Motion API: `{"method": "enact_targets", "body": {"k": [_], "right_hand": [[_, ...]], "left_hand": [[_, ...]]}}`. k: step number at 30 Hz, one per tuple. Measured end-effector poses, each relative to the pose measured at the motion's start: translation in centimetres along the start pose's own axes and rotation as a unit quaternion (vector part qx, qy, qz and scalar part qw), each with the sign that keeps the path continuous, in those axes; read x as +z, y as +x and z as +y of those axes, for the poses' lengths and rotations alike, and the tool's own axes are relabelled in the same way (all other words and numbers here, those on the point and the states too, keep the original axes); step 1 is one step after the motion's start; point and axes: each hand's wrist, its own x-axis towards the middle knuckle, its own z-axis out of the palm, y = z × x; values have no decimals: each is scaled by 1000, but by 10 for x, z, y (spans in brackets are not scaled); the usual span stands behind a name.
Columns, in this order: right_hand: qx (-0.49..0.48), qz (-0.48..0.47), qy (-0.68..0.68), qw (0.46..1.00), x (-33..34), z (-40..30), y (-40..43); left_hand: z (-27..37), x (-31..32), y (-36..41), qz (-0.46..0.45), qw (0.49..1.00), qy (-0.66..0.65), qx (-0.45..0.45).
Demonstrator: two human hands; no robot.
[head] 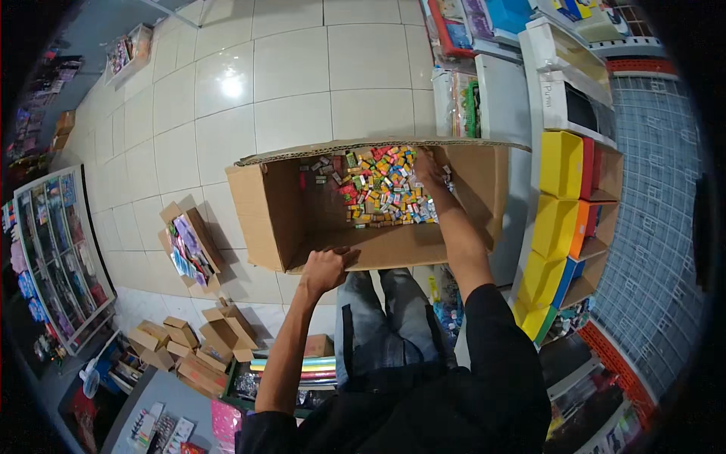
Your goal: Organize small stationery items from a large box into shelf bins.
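A large cardboard box [351, 249] lies before me, its open side facing up. Many small, brightly coloured packets [385, 187] are heaped inside, mostly toward its middle and right. My left hand [329, 267] grips the near rim of the box, left of centre, with the fingers bent over the edge. Deep in the box, my right hand [428, 164] reaches to the far right side of the heap. Its fingers are partly hidden by the hand itself and the shadow, so whether it holds a packet does not show.
Yellow bins [553, 224] line a shelf to the right, beside a wire grid panel [652, 227]. At left, a small carton with wrapped goods [193, 247] stands on the tiled floor [289, 62]. Several cardboard boxes [193, 346] are piled at lower left, near a glass display case [62, 255].
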Motion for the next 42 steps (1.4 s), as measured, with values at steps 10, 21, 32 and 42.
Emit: {"method": "enact_targets", "body": {"k": [10,21,32,42], "right_hand": [[22,88,-19,996,23,16,12],[-75,210,76,972,17,34,-2],[63,-80,350,931,9,32,-32],[-30,-79,89,992,57,-25,-28]], "left_hand": [[-4,0,-1,-60,998,7,-35],[-6,7,0,6,999,-32,-8],[4,-17,2,-80,995,31,-43],[3,-17,0,-91,995,14,-48]]}}
